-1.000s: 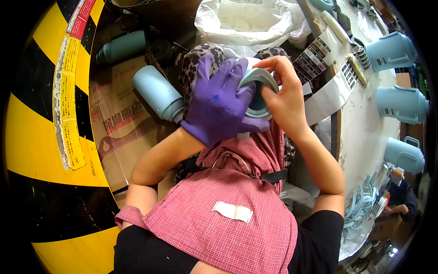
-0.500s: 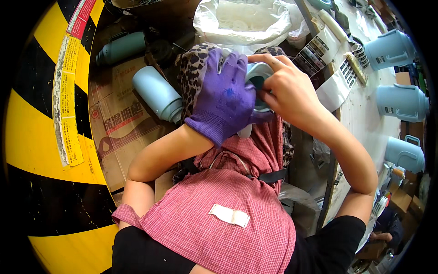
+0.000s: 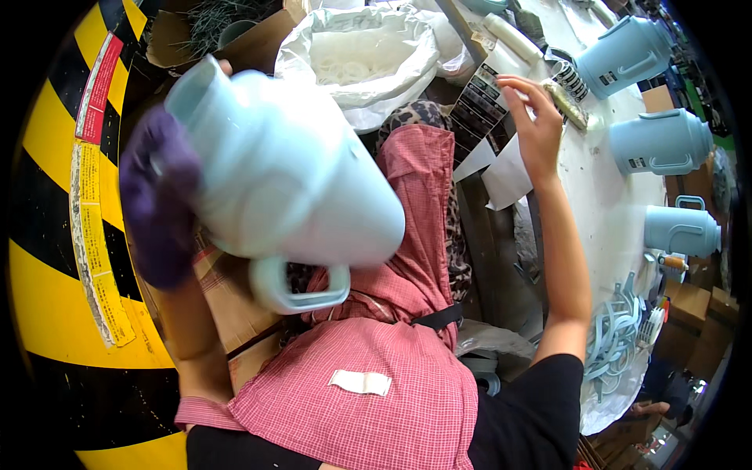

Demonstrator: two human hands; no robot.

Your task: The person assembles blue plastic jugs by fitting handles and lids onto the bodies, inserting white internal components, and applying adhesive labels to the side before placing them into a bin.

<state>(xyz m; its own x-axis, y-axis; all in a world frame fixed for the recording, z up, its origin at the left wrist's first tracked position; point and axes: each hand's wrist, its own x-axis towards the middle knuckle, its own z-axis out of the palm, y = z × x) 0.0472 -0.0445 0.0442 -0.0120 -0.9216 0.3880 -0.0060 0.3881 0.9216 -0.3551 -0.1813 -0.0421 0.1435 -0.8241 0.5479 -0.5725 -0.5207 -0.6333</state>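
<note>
A light blue thermos jug (image 3: 313,172) with a loop handle (image 3: 301,290) is held tilted over my lap, its open mouth toward the upper left. My left hand (image 3: 160,200), in a purple glove, grips the jug by its mouth end; glove and jug are blurred by motion. A bare fingertip also shows just past the rim. My right hand (image 3: 536,129) is bare and raised, with its fingers stretched out. Its fingertips are over the black-and-white label sheet (image 3: 482,102) at the bench edge, and no object shows in them.
Several light blue jugs, one of them upper right (image 3: 627,59), lie along the white bench (image 3: 583,227). Loose blue handles (image 3: 615,333) are heaped nearer me. A white plastic-lined bag (image 3: 301,59) with clear rings stands ahead. Yellow-and-black striped panel (image 3: 47,290) borders my left.
My left hand has swung left, lifting the jug from between my knees and tilting it. My right hand has left the jug's mouth and moved right to the label sheet. The view has shifted.
</note>
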